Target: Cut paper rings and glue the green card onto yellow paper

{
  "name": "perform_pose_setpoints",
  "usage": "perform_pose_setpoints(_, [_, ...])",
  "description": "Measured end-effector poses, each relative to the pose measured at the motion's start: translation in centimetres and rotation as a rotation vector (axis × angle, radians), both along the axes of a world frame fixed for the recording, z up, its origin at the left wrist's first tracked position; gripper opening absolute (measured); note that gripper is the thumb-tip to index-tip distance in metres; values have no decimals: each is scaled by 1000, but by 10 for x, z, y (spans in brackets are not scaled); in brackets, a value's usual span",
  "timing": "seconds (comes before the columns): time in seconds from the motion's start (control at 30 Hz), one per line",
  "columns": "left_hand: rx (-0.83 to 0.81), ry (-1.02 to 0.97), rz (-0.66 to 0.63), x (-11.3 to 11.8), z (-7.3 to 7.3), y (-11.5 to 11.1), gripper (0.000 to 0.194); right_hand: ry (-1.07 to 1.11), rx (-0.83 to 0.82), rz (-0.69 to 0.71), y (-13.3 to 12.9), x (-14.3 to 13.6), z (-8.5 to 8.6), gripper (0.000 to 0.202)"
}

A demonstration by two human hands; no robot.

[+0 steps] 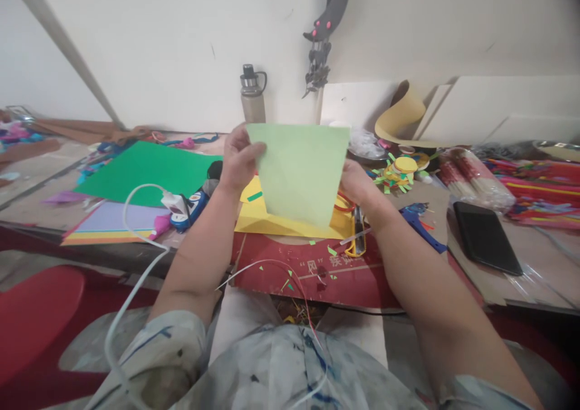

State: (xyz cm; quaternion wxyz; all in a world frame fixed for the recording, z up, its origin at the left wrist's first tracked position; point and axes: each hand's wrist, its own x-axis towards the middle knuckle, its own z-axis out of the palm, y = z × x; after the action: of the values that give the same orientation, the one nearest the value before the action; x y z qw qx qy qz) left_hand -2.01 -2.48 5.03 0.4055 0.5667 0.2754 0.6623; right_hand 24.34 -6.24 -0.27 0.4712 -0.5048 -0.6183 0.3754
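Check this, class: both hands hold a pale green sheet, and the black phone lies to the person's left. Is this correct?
Wrong side: the head view shows the black phone to the person's right. The pale green sheet is as stated.

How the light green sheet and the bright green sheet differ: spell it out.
The light green sheet is pale; the bright green sheet is deeper and more vivid. The light green sheet is raised, gripped by the left hand; the bright green sheet lies flat, untouched. Both look plain and straight-edged.
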Motion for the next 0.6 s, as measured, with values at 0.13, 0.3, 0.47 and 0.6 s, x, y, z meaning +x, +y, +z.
perform_pose_setpoints(0.13, [185,-191,29,-11,5,12,31,-197,-184,395,-22,-17,13,21])
perform_pose_setpoints(0.3, [116,-300,206,-23,3,30,19,-540,-334,951,-49,-31,39,16])
perform_pose_setpoints(0.47, [-24,-405,278,-21,-6,45,20,-620,38,496,-47,-36,29,39])
perform_pose_setpoints(0.6, [-59,-406,340,-21,-14,54,27,-917,-11,419,-53,-55,0,77])
